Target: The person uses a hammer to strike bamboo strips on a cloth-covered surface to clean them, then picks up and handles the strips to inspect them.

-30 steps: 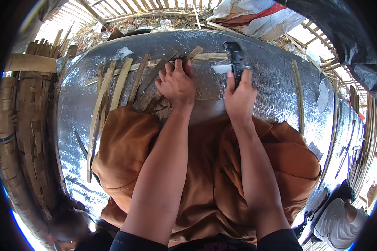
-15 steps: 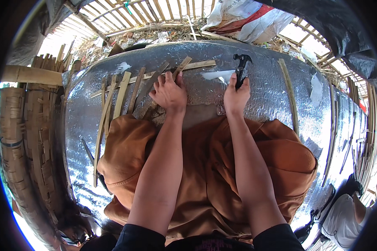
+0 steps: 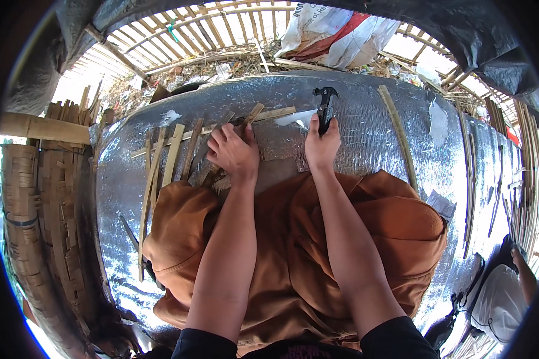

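My right hand (image 3: 323, 146) is wrapped round the handle of a black claw hammer (image 3: 326, 103), whose head points away from me. To its left, my left hand (image 3: 236, 157) is closed with curled fingers and thumb on a short bamboo slat (image 3: 255, 112); the fingertips are partly hidden. That slat crosses a longer bamboo strip (image 3: 279, 113) lying sideways. Further left, several bamboo slats, among them a pale one (image 3: 173, 152) and a darker one (image 3: 191, 148), rest across the same strip. Beneath the left wrist, a brownish flat piece (image 3: 275, 173) lies on the silver sheet.
I sit on a silver foil sheet (image 3: 365, 134), brown cloth over my legs. A long bamboo strip (image 3: 396, 131) lies at right. Rolled woven bamboo (image 3: 21, 197) stands at left. Beyond the sheet are a white and red sack (image 3: 341, 36) and a slatted fence. Another person's white clothing (image 3: 500, 305) shows lower right.
The whole view has shifted a little, so the scene sits lower and further left. My left fingers have curled over the slats. The hammer stays in my right hand.
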`<move>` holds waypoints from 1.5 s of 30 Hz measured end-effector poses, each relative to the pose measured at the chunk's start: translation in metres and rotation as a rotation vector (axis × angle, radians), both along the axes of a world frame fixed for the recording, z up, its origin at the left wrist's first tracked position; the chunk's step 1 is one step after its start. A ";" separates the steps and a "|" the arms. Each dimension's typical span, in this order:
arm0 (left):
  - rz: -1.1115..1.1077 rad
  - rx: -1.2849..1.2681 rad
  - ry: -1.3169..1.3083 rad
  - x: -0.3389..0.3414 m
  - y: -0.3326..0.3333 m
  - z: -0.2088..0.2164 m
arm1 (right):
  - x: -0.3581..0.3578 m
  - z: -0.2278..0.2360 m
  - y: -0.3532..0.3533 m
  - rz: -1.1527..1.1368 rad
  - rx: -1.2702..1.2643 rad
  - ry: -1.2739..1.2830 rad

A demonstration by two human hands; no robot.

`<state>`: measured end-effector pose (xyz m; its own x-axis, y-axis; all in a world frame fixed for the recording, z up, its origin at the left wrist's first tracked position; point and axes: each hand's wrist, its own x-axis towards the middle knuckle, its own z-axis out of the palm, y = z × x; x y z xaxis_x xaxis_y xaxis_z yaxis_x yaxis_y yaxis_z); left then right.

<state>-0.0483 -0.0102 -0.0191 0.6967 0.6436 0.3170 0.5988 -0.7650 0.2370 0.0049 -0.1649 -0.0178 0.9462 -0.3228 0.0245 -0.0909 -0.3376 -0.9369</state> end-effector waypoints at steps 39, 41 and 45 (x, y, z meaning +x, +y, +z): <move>-0.405 0.098 -0.176 -0.011 -0.011 -0.006 | 0.052 0.087 -0.048 0.695 -0.678 -0.198; -0.066 0.100 -0.031 -0.018 0.000 0.014 | 0.061 0.084 -0.068 0.955 -0.981 -0.531; 0.072 0.041 0.192 -0.020 -0.004 0.000 | 0.056 0.060 -0.093 1.127 -1.099 -0.660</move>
<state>-0.0680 -0.0139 -0.0193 0.6993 0.6834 0.2095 0.6837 -0.7250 0.0830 0.0612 -0.2581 0.0419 0.4154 0.8842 0.2138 0.9063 -0.4223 -0.0144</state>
